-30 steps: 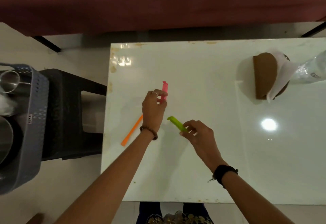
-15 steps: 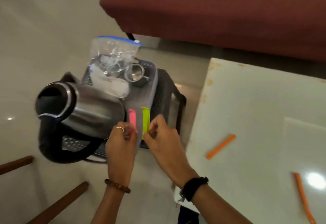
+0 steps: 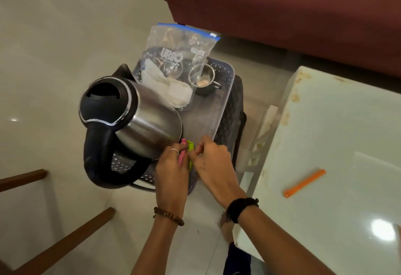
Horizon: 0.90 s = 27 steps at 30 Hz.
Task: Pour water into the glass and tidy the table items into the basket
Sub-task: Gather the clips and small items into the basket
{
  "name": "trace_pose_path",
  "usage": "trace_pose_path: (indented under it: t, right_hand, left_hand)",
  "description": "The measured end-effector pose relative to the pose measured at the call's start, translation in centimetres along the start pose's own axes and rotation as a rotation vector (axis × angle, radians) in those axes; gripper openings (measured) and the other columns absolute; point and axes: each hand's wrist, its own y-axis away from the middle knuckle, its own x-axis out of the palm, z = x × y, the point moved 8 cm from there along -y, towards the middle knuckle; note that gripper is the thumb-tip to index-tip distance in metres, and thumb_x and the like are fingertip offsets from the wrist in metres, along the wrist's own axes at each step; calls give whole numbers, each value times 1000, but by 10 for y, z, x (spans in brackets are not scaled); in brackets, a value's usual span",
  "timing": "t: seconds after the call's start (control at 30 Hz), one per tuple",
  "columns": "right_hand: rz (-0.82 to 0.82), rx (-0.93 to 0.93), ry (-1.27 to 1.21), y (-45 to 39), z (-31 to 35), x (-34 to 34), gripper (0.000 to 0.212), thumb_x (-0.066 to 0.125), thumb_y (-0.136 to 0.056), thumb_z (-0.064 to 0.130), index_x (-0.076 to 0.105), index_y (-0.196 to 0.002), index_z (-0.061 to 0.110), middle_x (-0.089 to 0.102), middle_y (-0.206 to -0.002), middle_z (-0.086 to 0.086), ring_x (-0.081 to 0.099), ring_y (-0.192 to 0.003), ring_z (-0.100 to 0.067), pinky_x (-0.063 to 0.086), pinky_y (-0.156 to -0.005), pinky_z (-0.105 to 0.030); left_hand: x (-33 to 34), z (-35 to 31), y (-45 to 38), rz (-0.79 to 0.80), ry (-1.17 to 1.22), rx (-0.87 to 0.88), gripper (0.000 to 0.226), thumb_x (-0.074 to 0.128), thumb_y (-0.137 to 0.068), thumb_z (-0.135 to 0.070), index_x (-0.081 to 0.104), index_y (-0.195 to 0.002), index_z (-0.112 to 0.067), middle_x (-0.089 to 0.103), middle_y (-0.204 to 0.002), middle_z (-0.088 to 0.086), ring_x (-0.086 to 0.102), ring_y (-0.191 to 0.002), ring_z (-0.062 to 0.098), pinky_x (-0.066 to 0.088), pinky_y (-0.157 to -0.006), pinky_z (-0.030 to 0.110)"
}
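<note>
Left hand (image 3: 173, 167) grip clamps a pink plastic clip (image 3: 181, 154), right hand (image 3: 211, 163) a lime-green clip (image 3: 190, 147), above the grey perforated basket (image 3: 225, 92); crowded against the steel kettle (image 3: 138, 118), either could slip outside.

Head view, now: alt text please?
Left hand holds a pink plastic clip and right hand a green plastic clip over a grey plastic basket beside a steel electric kettle.

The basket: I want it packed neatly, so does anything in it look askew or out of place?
The kettle lies tipped on its side across the basket, its handle hanging past the near rim. The zip bag stands propped at the far end. Nothing looks spilled.
</note>
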Motion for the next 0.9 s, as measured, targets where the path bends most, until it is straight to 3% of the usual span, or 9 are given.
trace_pose_path:
  t: [0.07, 0.23, 0.3, 0.37, 0.47, 0.57, 0.63, 0.73, 0.9]
  right_hand:
    - [-65, -30, -115, 10, -4, -15, 21, 54, -92, 22, 42, -75, 21, 49, -62, 7, 52, -53, -7, 42, -47, -14]
    - [-244, -6, -156, 50, -46, -76, 29, 55, -91, 25, 38, -69, 34, 54, -61, 11, 56, -58, 0, 43, -47, -10]
    - [-287, 72, -148, 68, -76, -103, 30, 56, -91, 26, 38, -69, 34, 57, -64, 11, 58, -58, -2, 44, -48, -12]
    - [-352, 148, -60, 89, -110, -134, 26, 56, -90, 28, 39, -71, 33, 57, -68, 15, 57, -53, -4, 44, -47, -14]
    - [-454, 275, 26, 126, -164, -179, 21, 56, -89, 28, 41, -75, 33, 60, -76, 16, 50, -48, -2, 33, -46, -16]
    - [-554, 410, 93, 168, -219, -221, 14, 55, -88, 21, 45, -79, 26, 62, -81, 10, 54, -57, -7, 33, -48, -24]
    - [-611, 490, 113, 197, -253, -244, 13, 54, -88, 14, 48, -80, 23, 63, -82, 5, 54, -61, -9, 32, -48, -23]
    - [-642, 589, 128, 227, -294, -263, 8, 51, -88, 9, 51, -87, 17, 59, -89, 2, 52, -70, -16, 31, -51, -25]
    - [-536, 658, 318, 247, -326, -263, 18, 47, -87, 1, 53, -102, 9, 50, -99, -8, 48, -91, -26, 42, -64, -35]
  left_hand:
    - [0, -25, 13, -27, 41, 149, 19, 60, -86, -9, 63, -104, -12, 66, -106, 6, 62, -98, 18, 48, -86, 24]
    - [42, -79, 52, 147, 196, 296, 20, 59, -86, -3, 63, -104, -10, 61, -96, -5, 63, -85, 8, 52, -73, 10]
    - [76, -98, 70, 246, 197, 325, 17, 58, -87, -4, 63, -103, -8, 63, -96, -2, 65, -86, 12, 55, -76, 18]
    - [111, -118, 92, 321, 156, 346, 17, 56, -89, -7, 64, -104, -8, 67, -103, 3, 65, -93, 14, 53, -85, 22]
    - [166, -143, 127, 463, 52, 450, 24, 51, -92, -13, 59, -115, -12, 61, -119, 3, 58, -109, 15, 42, -94, 15]
    - [218, -148, 152, 563, -141, 502, 47, 50, -93, -17, 37, -137, -18, 35, -146, 5, 37, -133, 19, 39, -107, 31]
    - [241, -142, 157, 553, -260, 457, 56, 52, -92, -17, 27, -142, -23, 24, -152, 9, 29, -138, 24, 36, -110, 37]
    - [259, -129, 157, 521, -370, 378, 56, 53, -91, -14, 29, -141, -19, 31, -146, 11, 37, -131, 29, 41, -104, 41]
    - [269, -129, 165, 449, -362, 461, 43, 42, -90, 3, 44, -131, -9, 49, -120, 14, 50, -103, 30, 48, -82, 36]
